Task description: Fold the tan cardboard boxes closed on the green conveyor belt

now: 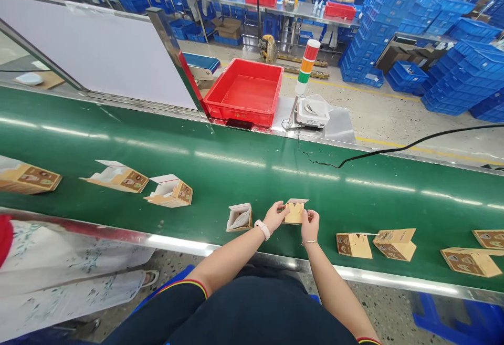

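A small tan carton [294, 213] with a raised white-edged flap stands on the green conveyor belt [220, 158]. My left hand [276, 216] grips its left side, thumb on the front flap. On its right side my right hand [310, 224] holds the same carton with thumb and fingers. Just left of my left hand sits an open carton [240, 218] with something pale inside. To the right, a brown carton [354, 245] and another with raised flaps [395, 243] lie on the belt.
More open cartons [171, 191] stand at the left, others [470, 262] at far right. Beyond the belt are a red tray [252, 90], a signal light [307, 66], a white scale [313, 113] and a black cable [378, 152]. A person's patterned clothing [71, 276] is at lower left.
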Demonstrator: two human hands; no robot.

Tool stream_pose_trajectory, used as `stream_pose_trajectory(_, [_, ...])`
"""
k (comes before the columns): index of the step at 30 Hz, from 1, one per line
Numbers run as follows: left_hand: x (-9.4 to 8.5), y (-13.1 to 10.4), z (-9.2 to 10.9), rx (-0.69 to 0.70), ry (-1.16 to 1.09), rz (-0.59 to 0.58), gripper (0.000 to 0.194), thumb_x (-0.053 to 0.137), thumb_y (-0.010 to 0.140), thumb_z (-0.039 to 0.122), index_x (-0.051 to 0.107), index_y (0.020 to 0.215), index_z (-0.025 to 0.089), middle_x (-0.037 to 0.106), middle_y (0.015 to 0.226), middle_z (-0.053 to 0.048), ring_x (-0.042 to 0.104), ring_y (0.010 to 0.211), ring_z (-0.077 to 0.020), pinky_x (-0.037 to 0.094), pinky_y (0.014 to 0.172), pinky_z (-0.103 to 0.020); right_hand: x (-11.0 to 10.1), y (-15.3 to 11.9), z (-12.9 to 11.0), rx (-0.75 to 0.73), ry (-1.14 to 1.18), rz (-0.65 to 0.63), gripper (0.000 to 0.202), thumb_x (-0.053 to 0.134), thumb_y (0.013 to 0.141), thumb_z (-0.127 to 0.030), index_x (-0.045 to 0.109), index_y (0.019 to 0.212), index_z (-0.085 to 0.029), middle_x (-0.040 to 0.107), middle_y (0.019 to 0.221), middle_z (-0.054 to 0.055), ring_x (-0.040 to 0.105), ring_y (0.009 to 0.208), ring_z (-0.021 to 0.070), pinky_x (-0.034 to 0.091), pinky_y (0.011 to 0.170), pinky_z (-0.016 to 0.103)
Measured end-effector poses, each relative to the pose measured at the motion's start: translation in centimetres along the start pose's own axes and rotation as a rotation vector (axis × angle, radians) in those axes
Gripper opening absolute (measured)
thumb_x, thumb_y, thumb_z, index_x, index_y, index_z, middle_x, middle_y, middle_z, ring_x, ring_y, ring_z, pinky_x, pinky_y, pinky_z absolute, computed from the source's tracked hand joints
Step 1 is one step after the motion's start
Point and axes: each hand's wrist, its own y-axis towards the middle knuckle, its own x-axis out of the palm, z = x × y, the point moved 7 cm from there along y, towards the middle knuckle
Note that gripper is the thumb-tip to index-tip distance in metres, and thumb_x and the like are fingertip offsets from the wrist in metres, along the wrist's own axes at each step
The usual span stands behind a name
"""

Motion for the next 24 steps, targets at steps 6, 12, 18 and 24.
stream_pose_trajectory(6, [1.7,-0.3,0.2,0.058,0.069,0.035,0.033,0.071,0.074,0.027,0.060,0.104,0.016,0.064,0.109,-0.012,0.062,0.098,-0.0208,0.050,0.087,-0.035,-0.4,-2.3,-3.9,-0.488,-0.370,-0.014,0.036,0.037,0.089,-0.040,0.062,0.106,-0.021,0.057,0.116,0.013,0.050,0.105,0.0286,0.042,0.085,0.049])
stream_pose_trajectory(12, [3.7,1.1,0.8,0.049,0.167,0.106,0.033,0.075,0.068,0.019,0.057,0.095,0.014,0.060,0.108,-0.014,0.061,0.092,-0.0194,0.049,0.087,-0.035,-0.1,-2.8,-3.8,-0.533,-0.550,-0.078,0.039,0.033,0.091,-0.035,0.058,0.121,-0.028,0.059,0.122,0.011,0.043,0.109,0.0345,0.036,0.084,0.057])
stream_pose_trajectory(18, [3.5,-2.0,1.2,0.124,0.205,0.160,0.037,0.070,0.072,0.025,0.054,0.104,0.016,0.057,0.112,-0.012,0.059,0.098,-0.0194,0.046,0.089,-0.035,-2.7,-4.3,-5.0,-0.644,-0.539,-0.010,0.045,0.043,0.088,-0.036,0.047,0.132,-0.026,0.045,0.138,0.012,0.036,0.121,0.0377,0.033,0.091,0.061])
stream_pose_trajectory(24, [-3.4,-10.2,-6.2,0.040,0.561,-0.383,0.018,0.063,0.073,0.033,0.059,0.065,0.018,0.059,0.059,0.000,0.058,0.058,-0.0166,0.048,0.061,-0.030,-1.5,-7.8,-6.6,-0.866,-0.244,-0.249,0.057,0.048,0.086,-0.026,0.031,0.140,-0.024,0.047,0.133,0.013,0.047,0.118,0.0265,0.042,0.095,0.048])
